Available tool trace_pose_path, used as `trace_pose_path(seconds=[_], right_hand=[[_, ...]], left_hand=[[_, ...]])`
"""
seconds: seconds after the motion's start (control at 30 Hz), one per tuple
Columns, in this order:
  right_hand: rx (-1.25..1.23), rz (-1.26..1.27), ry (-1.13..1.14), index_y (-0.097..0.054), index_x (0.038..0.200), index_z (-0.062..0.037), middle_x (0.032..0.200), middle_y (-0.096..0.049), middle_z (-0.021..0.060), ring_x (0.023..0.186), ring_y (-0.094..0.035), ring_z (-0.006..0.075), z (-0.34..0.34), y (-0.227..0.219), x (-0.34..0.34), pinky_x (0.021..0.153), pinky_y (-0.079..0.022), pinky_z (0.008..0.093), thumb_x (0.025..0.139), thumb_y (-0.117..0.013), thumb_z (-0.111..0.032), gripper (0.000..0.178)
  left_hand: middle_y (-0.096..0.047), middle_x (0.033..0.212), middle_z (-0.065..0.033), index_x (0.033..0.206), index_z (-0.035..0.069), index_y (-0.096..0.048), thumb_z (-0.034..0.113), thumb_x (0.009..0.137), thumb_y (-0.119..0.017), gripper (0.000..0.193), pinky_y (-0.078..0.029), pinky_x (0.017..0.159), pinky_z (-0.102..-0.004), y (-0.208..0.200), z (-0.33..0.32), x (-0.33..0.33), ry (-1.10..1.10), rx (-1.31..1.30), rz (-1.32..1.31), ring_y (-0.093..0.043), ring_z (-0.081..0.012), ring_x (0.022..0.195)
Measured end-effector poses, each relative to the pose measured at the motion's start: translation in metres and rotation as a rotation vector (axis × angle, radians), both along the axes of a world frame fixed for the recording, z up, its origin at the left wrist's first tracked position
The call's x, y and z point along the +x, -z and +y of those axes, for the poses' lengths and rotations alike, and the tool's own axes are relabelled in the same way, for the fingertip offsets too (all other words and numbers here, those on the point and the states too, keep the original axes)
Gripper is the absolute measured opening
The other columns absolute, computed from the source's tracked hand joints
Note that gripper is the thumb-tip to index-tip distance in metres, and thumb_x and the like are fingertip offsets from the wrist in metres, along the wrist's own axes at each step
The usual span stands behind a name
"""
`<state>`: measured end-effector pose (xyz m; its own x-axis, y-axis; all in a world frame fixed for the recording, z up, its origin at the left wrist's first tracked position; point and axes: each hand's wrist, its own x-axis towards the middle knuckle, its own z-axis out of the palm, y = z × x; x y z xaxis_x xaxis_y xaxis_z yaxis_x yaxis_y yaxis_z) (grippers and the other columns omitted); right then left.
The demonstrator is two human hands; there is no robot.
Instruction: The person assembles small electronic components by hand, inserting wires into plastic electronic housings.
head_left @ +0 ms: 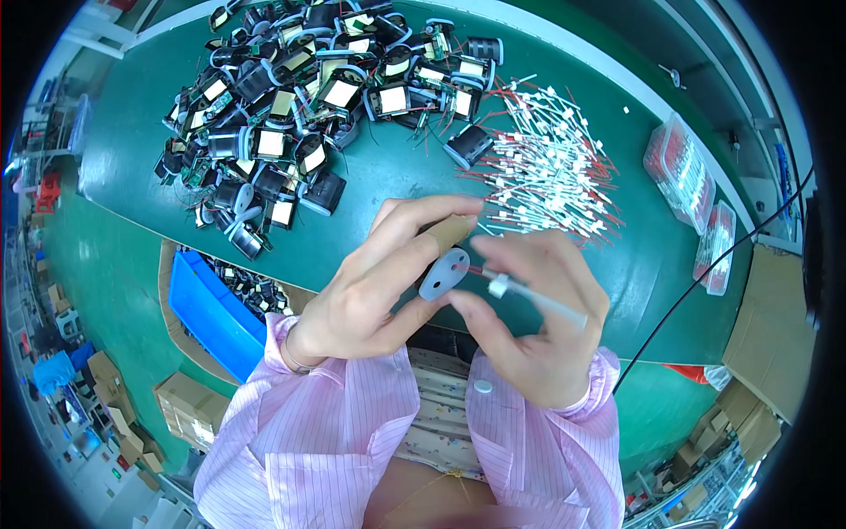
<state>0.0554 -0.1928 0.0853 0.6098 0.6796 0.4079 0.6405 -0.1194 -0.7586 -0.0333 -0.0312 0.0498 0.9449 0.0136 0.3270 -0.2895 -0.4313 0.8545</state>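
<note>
My left hand (374,282) grips a small black housing, its oval grey end cap (444,274) facing my right hand. The cap has several small holes, and one finger of this hand wears a tan covering (451,231). A thin red wire runs from the cap to a white plug connector (499,285), from which a pale lead trails, blurred. My right hand (551,317) curls around this wire lead, its thumb tip close to the cap's edge. Most of the housing is hidden behind my left fingers.
Many black housings (339,93) with grey caps are heaped at the far left of the green table (137,163). A pile of red-and-white wire leads (551,167) lies right of them, one housing (468,146) beside it. Clear plastic boxes (679,172) stand right. A blue tray (214,310) sits lower left.
</note>
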Motion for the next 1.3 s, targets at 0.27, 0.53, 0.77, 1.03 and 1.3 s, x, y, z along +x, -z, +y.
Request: trace_pose_path(seconds=[0.27,0.53,0.77,1.03,1.3], right_hand=[[0.06,0.355,0.007,-0.068,0.093,0.0045,0.079,-0.067,0.0129,0.063,-0.063,0.0179,-0.018,0.014,-0.007,0.055,-0.048,0.0251,0.072,-0.069,0.008,0.021],[-0.161,0.249,0.082,-0.065,0.094,0.0011,0.07,-0.054,0.0093,0.052,-0.052,0.0171,-0.013,0.021,-0.004,0.049,-0.042,0.0293,0.078,-0.065,0.007,0.017],[-0.169,0.085,-0.004,-0.066,0.085,0.0007,0.065,-0.047,0.0101,0.053,-0.048,0.0225,-0.02,0.022,-0.001,0.046,-0.035,0.0338,0.077,-0.067,0.002,0.009],[-0.05,-0.065,-0.169,-0.066,0.083,-0.0017,0.059,-0.04,0.0069,0.055,-0.039,0.0228,-0.026,0.024,0.022,0.048,-0.03,0.0351,0.067,-0.069,0.004,0.017],[-0.082,-0.009,-0.266,-0.065,0.079,0.001,0.059,-0.039,0.0062,0.051,-0.037,0.0228,-0.05,0.004,0.014,0.046,-0.028,0.0358,0.061,-0.068,0.005,0.018]], left_hand=[[-0.053,0.117,-0.0172,0.111,-0.001,-0.054,0.002,0.07,-0.075,0.046,-0.047,0.08,-0.0375,0.013,-0.007,-0.001,-0.022,0.039,-0.005,-0.054,-0.0321,0.099],[-0.05,0.115,-0.0154,0.117,0.0,-0.053,0.005,0.072,-0.074,0.049,-0.047,0.079,-0.037,0.008,-0.009,0.0,-0.007,0.077,0.054,-0.053,-0.0335,0.1],[-0.061,0.103,-0.0146,0.115,-0.001,-0.057,0.007,0.074,-0.076,0.046,-0.048,0.073,-0.029,0.005,-0.002,-0.001,0.047,-0.066,0.132,-0.061,-0.0232,0.086],[-0.065,0.095,-0.0064,0.114,-0.004,-0.057,0.001,0.085,-0.064,0.03,-0.049,0.07,-0.0243,0.013,-0.011,-0.006,0.134,-0.707,0.336,-0.06,-0.0094,0.08],[-0.057,0.078,-0.0162,0.094,-0.002,-0.057,0.003,0.074,-0.068,0.023,-0.045,0.059,-0.042,-0.018,-0.046,-0.015,-0.029,-0.178,0.006,-0.059,-0.0355,0.07]])
